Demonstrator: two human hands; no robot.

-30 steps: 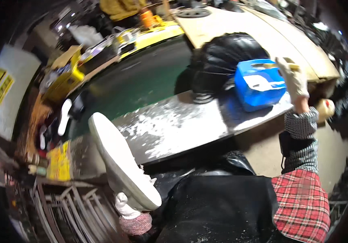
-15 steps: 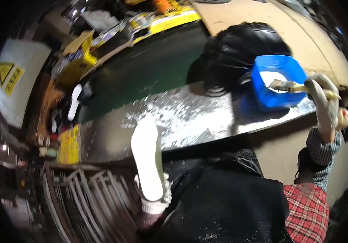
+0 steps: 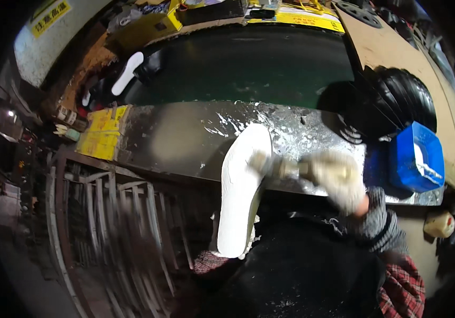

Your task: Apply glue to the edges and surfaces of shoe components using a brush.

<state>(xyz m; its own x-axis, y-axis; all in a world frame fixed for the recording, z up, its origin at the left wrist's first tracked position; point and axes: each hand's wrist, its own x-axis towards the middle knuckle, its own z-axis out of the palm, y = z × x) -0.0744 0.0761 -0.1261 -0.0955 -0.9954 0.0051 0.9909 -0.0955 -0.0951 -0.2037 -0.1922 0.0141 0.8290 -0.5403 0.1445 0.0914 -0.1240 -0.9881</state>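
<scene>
While the right hand (image 3: pixel 336 177) grips a brush (image 3: pixel 277 167) on the white sole (image 3: pixel 240 196), glue spatters the metal bench (image 3: pixel 185 140).

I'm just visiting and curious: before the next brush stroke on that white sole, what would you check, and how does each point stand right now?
1. Brush in right hand: ok, gloved hand grips it, though blurred.
2. Brush tip on the sole: ok, it meets the upper end.
3. Sole held steady: cannot tell, the left hand is hidden beneath it.
4. Blue tub within reach: ok, on the bench to the right.
5. Brush loaded: cannot tell, too blurred.
</scene>
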